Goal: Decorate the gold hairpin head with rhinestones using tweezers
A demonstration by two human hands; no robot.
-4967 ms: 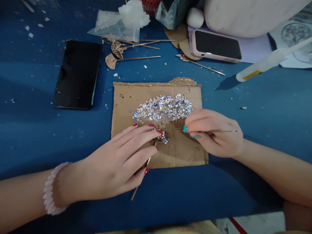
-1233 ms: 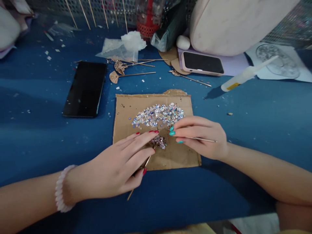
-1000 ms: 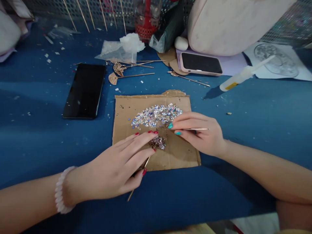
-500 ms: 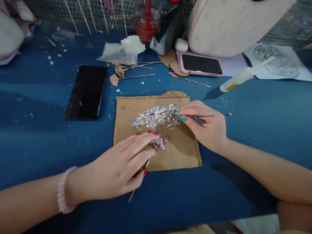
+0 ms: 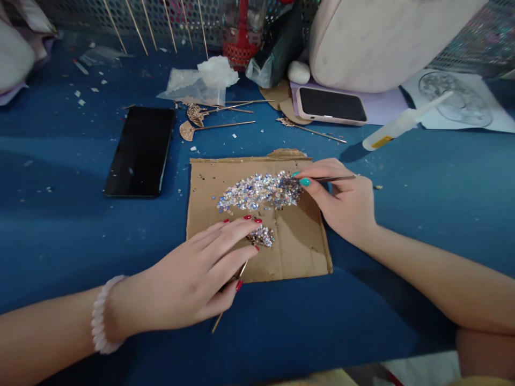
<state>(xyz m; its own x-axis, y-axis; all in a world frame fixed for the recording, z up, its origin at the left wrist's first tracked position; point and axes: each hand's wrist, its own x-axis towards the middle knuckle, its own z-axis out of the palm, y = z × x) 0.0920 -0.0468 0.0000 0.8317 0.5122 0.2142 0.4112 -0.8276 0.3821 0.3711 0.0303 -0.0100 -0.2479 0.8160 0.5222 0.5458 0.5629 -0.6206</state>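
Note:
My right hand (image 5: 348,201), with green nails, pinches thin metal tweezers (image 5: 332,178). Their tips reach into the right end of a pile of small glittering rhinestones (image 5: 253,190) on a cardboard sheet (image 5: 295,246). My left hand (image 5: 189,284), with red nails, lies over the sheet's lower left and holds a hair stick (image 5: 218,320) by its head. That head (image 5: 262,236), crusted with rhinestones, shows beside the fingertips, while the thin shaft passes beneath the hand and sticks out toward me. The left palm side is hidden.
A black phone (image 5: 140,153) lies left of the cardboard. Behind it are several metal hair sticks (image 5: 217,126), a plastic bag (image 5: 193,88), a pink-cased phone (image 5: 332,104) and a white glue bottle (image 5: 386,134) at right. A pale bag (image 5: 386,43) stands at the back.
My right hand has shifted slightly, lifting the tweezers' rear end a little, with the tips now deeper over the rhinestone pile. My left hand and the hair stick have stayed put.

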